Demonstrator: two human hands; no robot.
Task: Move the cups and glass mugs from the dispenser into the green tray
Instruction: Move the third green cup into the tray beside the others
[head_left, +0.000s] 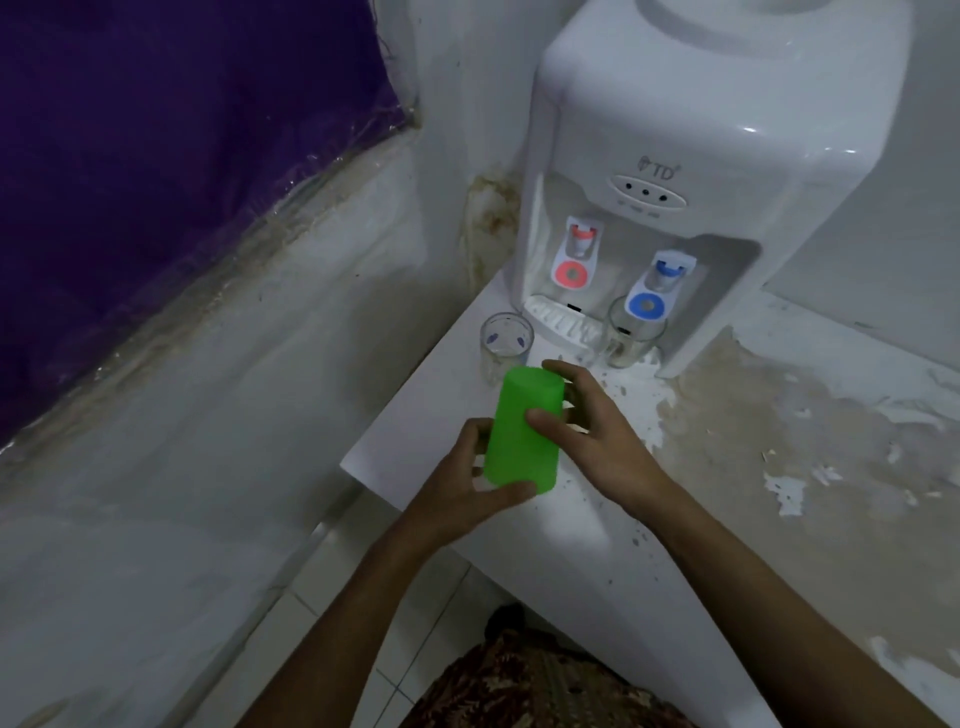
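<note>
Hands, left (457, 467) and right (582, 415), grip one green cup (522, 431); two glass mugs (506, 338) wait behind.

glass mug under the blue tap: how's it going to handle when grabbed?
The glass mug looks clear and thick-walled, so probably rigid, fairly heavy for its size, and breakable if knocked. Smooth glass may be slippery; its handle faces the person, offering a surer grip. It stands upright partly on the dispenser drip tray's edge, so a sideways push might tip it.
</note>
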